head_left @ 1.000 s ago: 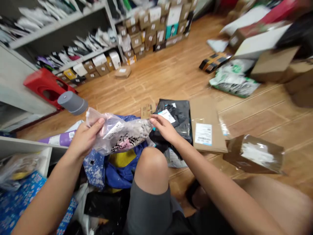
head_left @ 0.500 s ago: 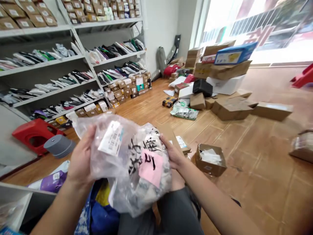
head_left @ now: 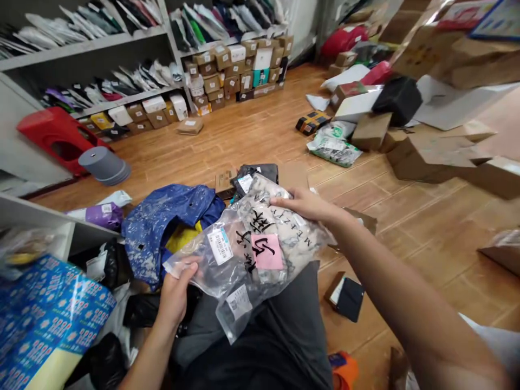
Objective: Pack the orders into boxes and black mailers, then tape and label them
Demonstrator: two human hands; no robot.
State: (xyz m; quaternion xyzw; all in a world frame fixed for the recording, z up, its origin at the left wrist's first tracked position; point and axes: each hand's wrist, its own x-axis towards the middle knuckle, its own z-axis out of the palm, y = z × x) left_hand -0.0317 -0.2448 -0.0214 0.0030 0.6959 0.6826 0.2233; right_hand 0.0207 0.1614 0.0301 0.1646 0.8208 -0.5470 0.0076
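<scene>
A clear plastic bag (head_left: 296, 246) with pale patterned fabric packed inside is held above my lap. Black handwriting, a pink note (head_left: 267, 251) and a white barcode label (head_left: 220, 245) show on its upper face, and a second label (head_left: 239, 301) hangs near its lower corner. My left hand (head_left: 179, 287) pinches the loose left end of the bag between thumb and fingers. At the upper right, my right hand (head_left: 303, 206) grips the stuffed part, thumb on top and fingers partly hidden. Just beyond the bag lies a dark package (head_left: 260, 172) with a white label.
A blue sack (head_left: 162, 211) with yellow inside lies left, beside a purple parcel (head_left: 101, 215) and a blue patterned package (head_left: 52, 319). Boxes (head_left: 430, 162) crowd the right floor. Shelves (head_left: 93, 40) line the back wall near a red stool (head_left: 60, 138) and a grey bucket (head_left: 104, 164).
The view has tipped downward. The bag is lower and spread flatter, its left end stretched out. My left hand has moved down toward my lap, and my right hand now lies over the bag's upper edge.
</scene>
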